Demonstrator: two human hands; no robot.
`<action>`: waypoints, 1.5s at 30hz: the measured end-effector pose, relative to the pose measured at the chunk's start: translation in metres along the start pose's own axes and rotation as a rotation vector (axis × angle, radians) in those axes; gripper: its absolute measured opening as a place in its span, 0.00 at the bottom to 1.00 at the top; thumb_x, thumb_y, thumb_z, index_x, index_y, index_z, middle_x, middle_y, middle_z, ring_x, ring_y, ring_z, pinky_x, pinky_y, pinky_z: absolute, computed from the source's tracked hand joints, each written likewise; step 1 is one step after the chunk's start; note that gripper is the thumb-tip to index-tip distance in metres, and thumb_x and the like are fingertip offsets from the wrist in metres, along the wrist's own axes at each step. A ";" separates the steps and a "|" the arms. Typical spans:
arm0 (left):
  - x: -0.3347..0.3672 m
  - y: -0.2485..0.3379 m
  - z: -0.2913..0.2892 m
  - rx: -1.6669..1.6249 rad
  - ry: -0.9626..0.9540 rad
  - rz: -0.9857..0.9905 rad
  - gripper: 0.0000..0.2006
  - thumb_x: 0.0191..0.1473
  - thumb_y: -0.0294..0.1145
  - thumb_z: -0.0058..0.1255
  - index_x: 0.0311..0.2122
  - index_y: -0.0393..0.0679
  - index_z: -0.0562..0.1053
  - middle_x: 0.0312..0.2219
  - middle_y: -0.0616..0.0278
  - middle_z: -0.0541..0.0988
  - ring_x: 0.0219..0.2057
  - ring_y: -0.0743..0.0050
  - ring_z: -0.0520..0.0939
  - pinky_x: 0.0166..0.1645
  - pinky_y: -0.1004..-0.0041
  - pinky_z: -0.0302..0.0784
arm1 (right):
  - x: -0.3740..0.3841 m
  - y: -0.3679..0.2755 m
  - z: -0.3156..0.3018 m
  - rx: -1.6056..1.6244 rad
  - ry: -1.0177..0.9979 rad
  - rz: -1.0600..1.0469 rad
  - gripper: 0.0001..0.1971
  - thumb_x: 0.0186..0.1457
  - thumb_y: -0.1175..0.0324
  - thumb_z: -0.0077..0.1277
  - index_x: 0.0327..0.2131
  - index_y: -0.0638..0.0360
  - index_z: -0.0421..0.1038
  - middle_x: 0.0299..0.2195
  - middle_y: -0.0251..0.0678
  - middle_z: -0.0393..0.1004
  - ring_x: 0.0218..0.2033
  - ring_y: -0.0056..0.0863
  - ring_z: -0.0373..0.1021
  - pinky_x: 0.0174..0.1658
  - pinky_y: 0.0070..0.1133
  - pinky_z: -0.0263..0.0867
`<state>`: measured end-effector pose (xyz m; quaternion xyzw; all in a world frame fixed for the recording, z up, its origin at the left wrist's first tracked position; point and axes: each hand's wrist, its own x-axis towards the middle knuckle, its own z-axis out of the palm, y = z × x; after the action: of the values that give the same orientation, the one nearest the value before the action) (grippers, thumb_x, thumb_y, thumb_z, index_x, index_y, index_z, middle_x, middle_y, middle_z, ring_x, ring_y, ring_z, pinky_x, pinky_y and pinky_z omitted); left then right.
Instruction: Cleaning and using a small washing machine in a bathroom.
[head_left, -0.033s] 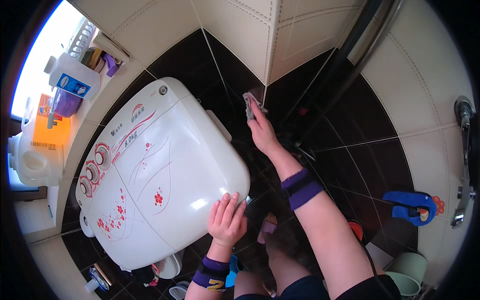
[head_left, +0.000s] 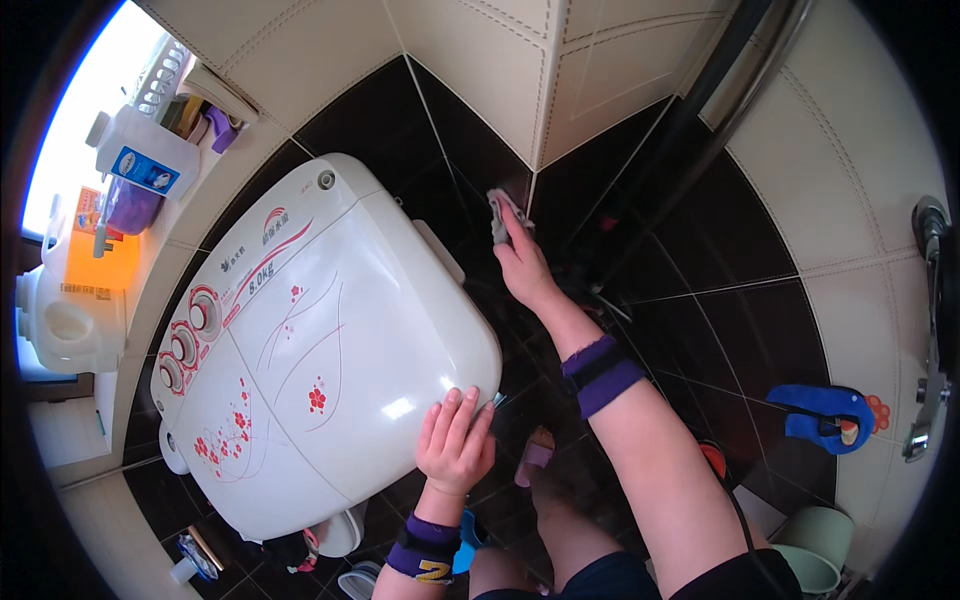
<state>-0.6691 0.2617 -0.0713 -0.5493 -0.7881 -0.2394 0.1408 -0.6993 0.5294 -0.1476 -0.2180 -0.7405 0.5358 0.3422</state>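
Note:
My right hand [head_left: 522, 262] is stretched forward, its fingers pressing a crumpled greyish-pink cloth [head_left: 497, 215] against the dark wall tiles beside the wall's corner. Part of the cloth is hidden behind the fingers. My left hand [head_left: 456, 442] lies with fingers stretched out on the near right corner of a white washing machine [head_left: 385, 340]. Red flower patterns decorate its top, and several knobs [head_left: 184, 348] line its left side. A purple band circles each of my wrists.
Bottles, including an orange one [head_left: 120, 258] and a clear one [head_left: 150, 150], crowd the window ledge at left. Dark pipes [head_left: 690, 150] run down by the corner. A blue cloth item [head_left: 825, 415] hangs on the right wall; a green bucket [head_left: 822, 540] stands below it.

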 end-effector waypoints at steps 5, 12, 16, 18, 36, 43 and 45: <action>0.003 0.002 0.006 0.006 -0.013 0.009 0.14 0.42 0.24 0.48 0.35 0.49 0.81 0.45 0.59 0.80 0.49 0.58 0.79 0.55 0.60 0.72 | -0.001 0.061 -0.007 -0.004 -0.051 0.200 0.33 0.56 0.76 0.40 0.65 0.55 0.49 0.64 0.47 0.56 0.66 0.42 0.52 0.65 0.26 0.49; -0.002 -0.003 0.001 0.033 -0.015 0.008 0.15 0.42 0.24 0.48 0.35 0.48 0.81 0.45 0.58 0.80 0.49 0.56 0.79 0.55 0.58 0.72 | -0.014 0.062 0.012 0.005 0.042 0.264 0.30 0.55 0.69 0.47 0.62 0.60 0.56 0.60 0.48 0.62 0.61 0.42 0.59 0.62 0.27 0.55; -0.002 -0.001 0.003 0.034 -0.009 0.024 0.15 0.42 0.23 0.48 0.36 0.46 0.81 0.45 0.57 0.80 0.50 0.55 0.79 0.55 0.58 0.71 | -0.047 0.072 0.003 -0.070 0.067 0.543 0.32 0.54 0.65 0.50 0.62 0.59 0.56 0.58 0.49 0.64 0.60 0.43 0.61 0.60 0.27 0.58; 0.001 0.002 0.009 0.025 0.000 0.024 0.15 0.42 0.24 0.49 0.37 0.46 0.81 0.46 0.57 0.79 0.51 0.55 0.78 0.56 0.57 0.71 | -0.088 0.098 -0.020 -0.125 0.075 0.588 0.33 0.53 0.63 0.52 0.62 0.56 0.56 0.57 0.49 0.66 0.59 0.44 0.63 0.58 0.29 0.60; -0.007 0.001 0.005 0.119 -0.028 0.088 0.19 0.42 0.23 0.47 0.42 0.45 0.79 0.50 0.56 0.77 0.54 0.54 0.75 0.59 0.56 0.68 | -0.311 0.023 -0.010 0.267 -0.044 0.765 0.28 0.53 0.65 0.55 0.57 0.62 0.63 0.51 0.45 0.73 0.53 0.36 0.69 0.54 0.25 0.64; -0.008 0.005 0.003 0.075 -0.034 0.108 0.20 0.43 0.23 0.46 0.45 0.44 0.77 0.52 0.53 0.75 0.56 0.50 0.73 0.60 0.55 0.65 | -0.318 -0.019 -0.036 0.163 -0.033 0.729 0.29 0.52 0.66 0.56 0.57 0.60 0.62 0.48 0.45 0.74 0.50 0.36 0.71 0.52 0.25 0.66; -0.006 0.007 0.004 0.067 -0.023 0.112 0.19 0.44 0.23 0.47 0.45 0.44 0.77 0.52 0.53 0.75 0.56 0.50 0.73 0.60 0.55 0.65 | -0.324 -0.017 -0.041 0.162 0.006 0.707 0.28 0.51 0.66 0.57 0.56 0.61 0.63 0.47 0.46 0.75 0.49 0.37 0.72 0.51 0.26 0.66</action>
<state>-0.6601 0.2610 -0.0766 -0.5903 -0.7652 -0.1984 0.1634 -0.4512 0.3267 -0.2124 -0.4346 -0.5735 0.6771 0.1540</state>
